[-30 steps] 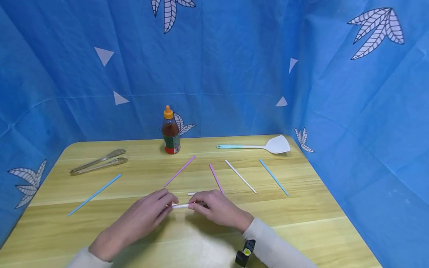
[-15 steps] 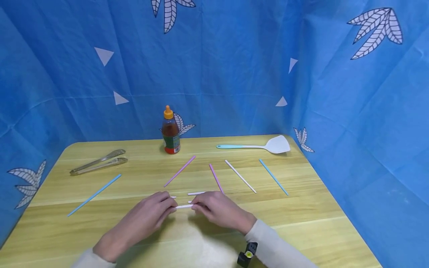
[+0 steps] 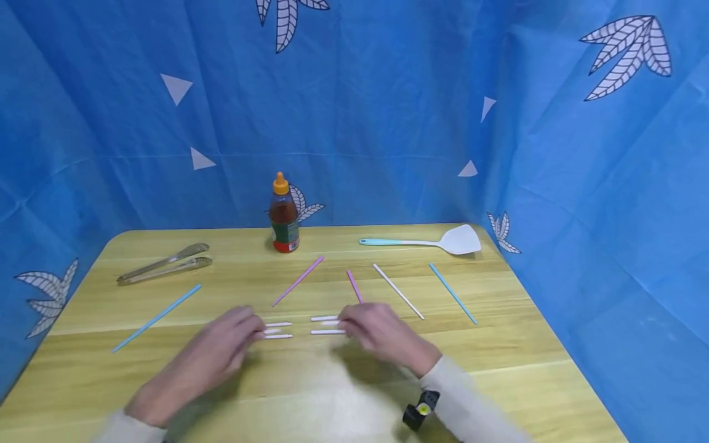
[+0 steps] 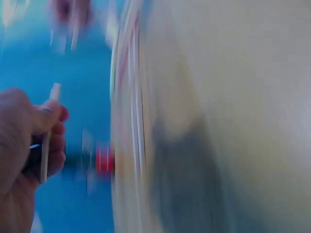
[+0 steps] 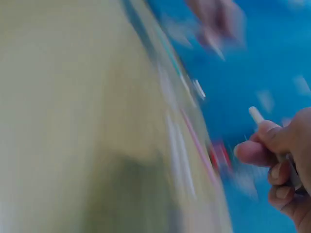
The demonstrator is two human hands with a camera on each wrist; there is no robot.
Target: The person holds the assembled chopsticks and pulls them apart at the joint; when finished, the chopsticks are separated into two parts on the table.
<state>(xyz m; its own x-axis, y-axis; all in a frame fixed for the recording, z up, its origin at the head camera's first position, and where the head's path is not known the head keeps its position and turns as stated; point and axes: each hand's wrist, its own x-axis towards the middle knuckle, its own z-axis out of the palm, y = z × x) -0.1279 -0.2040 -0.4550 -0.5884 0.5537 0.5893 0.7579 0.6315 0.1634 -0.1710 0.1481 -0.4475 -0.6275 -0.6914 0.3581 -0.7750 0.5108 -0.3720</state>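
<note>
My left hand pinches a short white straw piece between thumb and fingers. Another white straw piece pokes out from the grip of my right hand. Two white pieces lie by the left fingertips, an upper one and a lower one, partly covered by that hand. Beside the right fingers lie two more, an upper piece and a lower piece. A gap separates the two hands. Both wrist views are blurred.
Whole straws lie beyond the hands: purple, a second purple, white, blue, and another blue at left. Farther back are metal tongs, a sauce bottle and a white-headed spatula. Blue cloth hangs behind the table.
The hands held one white straw between them; it has come apart into two pieces. The left hand moved left, the right hand right, uncovering the pieces on the table.
</note>
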